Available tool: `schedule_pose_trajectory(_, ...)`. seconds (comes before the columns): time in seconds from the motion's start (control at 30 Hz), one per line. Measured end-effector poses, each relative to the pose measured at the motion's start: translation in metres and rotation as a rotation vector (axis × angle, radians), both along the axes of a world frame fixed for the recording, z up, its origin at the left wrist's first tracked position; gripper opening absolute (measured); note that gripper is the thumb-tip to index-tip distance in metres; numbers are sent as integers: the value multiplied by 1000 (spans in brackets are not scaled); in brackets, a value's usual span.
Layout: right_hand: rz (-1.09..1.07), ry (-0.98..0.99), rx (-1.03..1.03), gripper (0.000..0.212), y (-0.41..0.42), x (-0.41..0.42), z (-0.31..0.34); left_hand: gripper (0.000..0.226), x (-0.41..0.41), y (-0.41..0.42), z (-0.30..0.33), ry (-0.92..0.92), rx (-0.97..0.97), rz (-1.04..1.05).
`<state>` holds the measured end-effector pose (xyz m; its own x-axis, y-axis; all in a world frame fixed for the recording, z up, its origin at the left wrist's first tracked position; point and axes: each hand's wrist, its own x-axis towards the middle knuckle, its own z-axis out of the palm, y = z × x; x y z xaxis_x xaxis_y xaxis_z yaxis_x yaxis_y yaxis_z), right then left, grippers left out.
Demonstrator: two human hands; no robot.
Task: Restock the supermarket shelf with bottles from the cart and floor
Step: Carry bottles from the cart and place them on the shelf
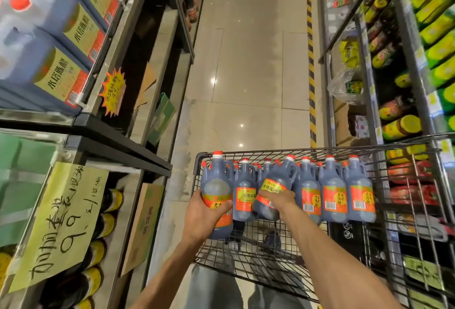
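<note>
A wire shopping cart [246, 267] stands in the aisle in front of me, holding several dark vinegar bottles with red caps and orange labels [334, 193]. My left hand [204, 217] grips one upright bottle [216, 185] at the cart's left end, fingers wrapped around its label. My right hand [279, 200] grips a second bottle [273, 185] from above at its middle; that bottle tilts with its cap to the upper right. Both held bottles sit within the cart's front row.
Shelving on the left [128, 151] holds large vinegar jugs [61, 67], dark jars, cardboard boxes and yellow handwritten price signs [61, 220]. Right-hand shelves [408, 121] carry yellow-lidded jars and packets. Tiled aisle floor [246, 62] runs ahead past the cart.
</note>
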<state>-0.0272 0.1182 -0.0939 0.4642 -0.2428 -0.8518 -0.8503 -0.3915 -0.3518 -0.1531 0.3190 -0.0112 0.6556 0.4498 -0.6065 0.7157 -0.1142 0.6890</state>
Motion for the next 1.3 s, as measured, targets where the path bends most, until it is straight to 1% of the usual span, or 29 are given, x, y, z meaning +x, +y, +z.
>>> schedule_pose_trajectory(0.07,1,-34,53,102,-8,-13,12,75,2,1,4,-17,-7,-33)
schedule_pose_trajectory(0.13,-31,-88,138,104,-21,-28,18,75,7,0,9,-29,-8,-85)
schedule_pose_trajectory(0.17,-49,-123,184,98,-26,-35,28,78,11,-2,11,-38,-4,-110)
schedule_pose_trajectory(0.23,-103,-203,278,75,-39,-49,45,81,22,-9,20,-66,-13,-170)
schedule_pose_trajectory(0.27,-138,-242,312,69,-44,-55,55,75,29,-14,24,-74,-16,-212)
schedule_pose_trajectory(0.33,-196,-341,376,71,-57,-66,72,60,40,-27,34,-118,-9,-300)
schedule_pose_trajectory(0.37,-223,-396,382,70,-66,-72,79,61,46,-35,38,-151,-10,-346)
schedule_pose_trajectory(0.43,-270,-496,363,58,-84,-82,96,68,58,-53,47,-192,-16,-439)
schedule_pose_trajectory(0.47,-295,-533,343,58,-96,-88,102,67,63,-64,52,-210,-23,-486)
schedule_pose_trajectory(0.57,-356,-625,302,81,-131,-105,128,62,73,-104,70,-255,-54,-586)
schedule_pose_trajectory(0.6,-373,-650,274,87,-144,-112,134,61,74,-118,77,-273,-67,-625)
schedule_pose_trajectory(0.63,-389,-667,246,87,-157,-120,142,63,74,-132,83,-302,-75,-659)
schedule_pose_trajectory(0.73,-438,-732,187,70,-196,-153,165,87,68,-177,98,-374,-122,-762)
schedule_pose_trajectory(0.77,-454,-761,164,67,-209,-168,172,86,63,-192,103,-385,-135,-801)
schedule_pose_trajectory(0.83,-505,-818,147,70,-235,-200,183,72,46,-226,115,-437,-147,-873)
schedule_pose_trajectory(0.9,-556,-867,135,73,-259,-238,197,66,25,-259,123,-503,-158,-947)
schedule_pose_trajectory(0.97,-591,-913,108,77,-283,-281,210,69,-3,-293,132,-527,-204,-1025)
schedule_pose_trajectory(1.03,-622,-941,78,88,-305,-327,221,68,-36,-325,141,-546,-231,-1085)
schedule_pose_trajectory(1.07,-637,-953,61,90,-316,-350,226,69,-54,-340,144,-552,-250,-1112)
schedule_pose_trajectory(1.17,-679,-1012,-6,77,-344,-421,243,89,-112,-383,155,-564,-279,-1190)
schedule_pose_trajectory(1.2,-690,-1021,-26,76,-353,-444,246,90,-131,-396,156,-577,-292,-1218)
schedule_pose_trajectory(1.3,-728,-1047,-70,78,-375,-516,261,73,-192,-436,166,-625,-327,-1308)
